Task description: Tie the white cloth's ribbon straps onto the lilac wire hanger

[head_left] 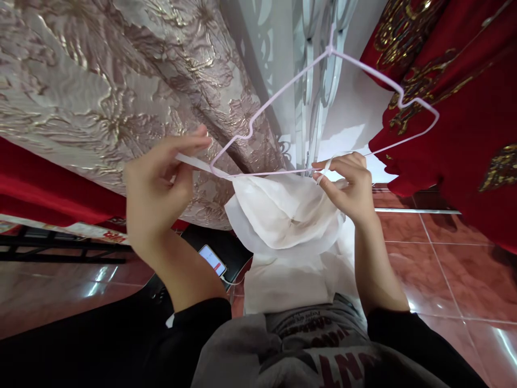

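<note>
Left hand (159,186): curled round a white strap (197,163) beside the hanger's nearer corner; the exact pinch was hidden.
Right hand (343,183): pinched the lower bar and a looped white ribbon (328,164) between thumb and forefinger.
White fabric (278,221): hung between and below the hands; seemed light, limp, easily creased, best held by its strap or top edge; looked sheer, layered, softly folded.
Clothes hanger (330,51): rose beyond both hands; pale lilac, thin, probably light yet stiff, best gripped along the bar.
Brocade drape (121,102): beyond the left hand.
Red embellished cloth (456,134): beyond the right.
Phone (212,260): below the left.
</note>
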A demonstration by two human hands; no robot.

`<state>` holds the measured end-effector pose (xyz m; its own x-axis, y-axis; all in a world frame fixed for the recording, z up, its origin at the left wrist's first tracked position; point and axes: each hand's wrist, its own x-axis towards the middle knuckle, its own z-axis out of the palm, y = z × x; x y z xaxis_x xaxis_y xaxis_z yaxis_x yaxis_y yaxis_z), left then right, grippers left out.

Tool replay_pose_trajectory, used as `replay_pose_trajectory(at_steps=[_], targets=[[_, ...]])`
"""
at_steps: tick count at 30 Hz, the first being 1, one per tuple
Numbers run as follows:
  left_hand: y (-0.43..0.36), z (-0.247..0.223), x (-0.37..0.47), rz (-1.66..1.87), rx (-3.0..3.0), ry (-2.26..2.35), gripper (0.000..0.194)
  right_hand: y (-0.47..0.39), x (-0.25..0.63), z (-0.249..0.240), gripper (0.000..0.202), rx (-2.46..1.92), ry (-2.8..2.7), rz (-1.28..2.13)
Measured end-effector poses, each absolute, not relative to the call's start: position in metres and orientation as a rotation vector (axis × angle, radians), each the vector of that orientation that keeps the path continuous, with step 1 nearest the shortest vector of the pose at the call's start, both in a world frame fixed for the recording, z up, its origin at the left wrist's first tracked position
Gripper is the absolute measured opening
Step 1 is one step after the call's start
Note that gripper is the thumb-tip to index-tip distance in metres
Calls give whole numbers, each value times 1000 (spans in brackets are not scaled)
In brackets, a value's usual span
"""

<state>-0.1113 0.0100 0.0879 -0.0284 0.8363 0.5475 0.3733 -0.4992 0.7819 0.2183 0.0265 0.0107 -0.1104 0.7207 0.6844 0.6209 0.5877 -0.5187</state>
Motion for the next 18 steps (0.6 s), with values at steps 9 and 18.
replay_pose_trajectory(at_steps=[9,18], targets=[[54,61,-143,1526,1580,1075,67,24,226,13,29,-1083,-1761,132],[68,70,-115,1576,1704,847,74,25,207,5,27,-1056,-1817,166]])
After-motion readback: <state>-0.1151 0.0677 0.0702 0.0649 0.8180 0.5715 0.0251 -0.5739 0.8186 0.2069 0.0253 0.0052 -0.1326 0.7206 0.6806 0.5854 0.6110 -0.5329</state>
